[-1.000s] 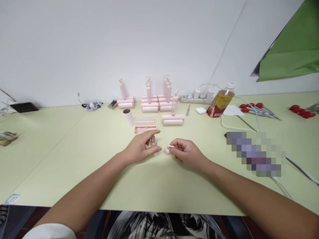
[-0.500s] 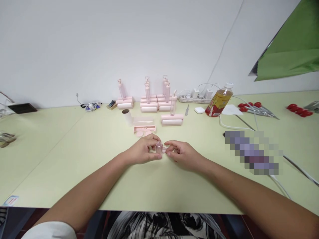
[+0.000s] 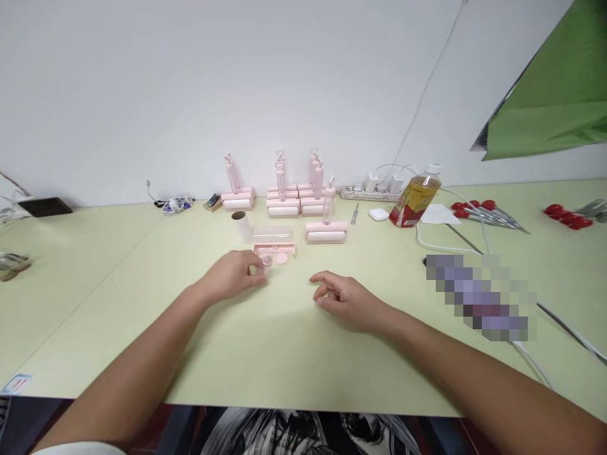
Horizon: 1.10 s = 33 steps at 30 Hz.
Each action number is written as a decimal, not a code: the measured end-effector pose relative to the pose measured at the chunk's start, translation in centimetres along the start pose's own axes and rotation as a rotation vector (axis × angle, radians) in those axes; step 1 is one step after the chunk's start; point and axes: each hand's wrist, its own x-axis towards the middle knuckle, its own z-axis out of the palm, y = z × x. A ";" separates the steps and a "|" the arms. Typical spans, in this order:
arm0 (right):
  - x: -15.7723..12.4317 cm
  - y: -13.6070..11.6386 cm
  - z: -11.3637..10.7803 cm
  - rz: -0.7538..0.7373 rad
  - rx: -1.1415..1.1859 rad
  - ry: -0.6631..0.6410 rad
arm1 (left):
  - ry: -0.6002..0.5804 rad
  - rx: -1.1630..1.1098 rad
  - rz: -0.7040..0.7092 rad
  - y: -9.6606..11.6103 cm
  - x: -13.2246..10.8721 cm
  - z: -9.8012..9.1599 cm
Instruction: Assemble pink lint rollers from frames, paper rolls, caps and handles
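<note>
My left hand (image 3: 236, 274) pinches a small clear pinkish cylinder (image 3: 264, 268) between thumb and fingers, at the left of the parts. Just behind it lies an open pink tray-like part (image 3: 275, 249), with a round pink disc (image 3: 281, 258) in front. A clear cover (image 3: 272, 234) lies beyond, beside an upright white roll (image 3: 242, 227). My right hand (image 3: 348, 302) is over the table centre, fingers curled loosely and apart, with nothing visible in them.
Several pink roller units (image 3: 283, 207) with upright handles stand near the wall. To the right are a tilted bottle (image 3: 415, 196), a power strip (image 3: 370, 191), a white square box (image 3: 378, 214), a small screwdriver (image 3: 355, 213) and red-handled tools (image 3: 490, 213). A cable crosses the right side.
My left hand has moved left with the clear cylinder, away from my right hand. The right hand stays in nearly the same place, now without the small part between its fingers.
</note>
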 end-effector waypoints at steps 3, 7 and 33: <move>0.0 0.1 0.1 -0.026 -0.032 -0.006 | 0.140 -0.004 -0.165 -2.9 -0.1 -0.5; 0.0 0.2 0.1 -0.034 -0.037 -0.007 | 0.409 -0.101 -0.293 -5.9 1.4 0.7; 0.3 0.3 0.0 -0.035 -0.003 -0.005 | 0.733 0.050 0.048 -0.2 2.5 0.0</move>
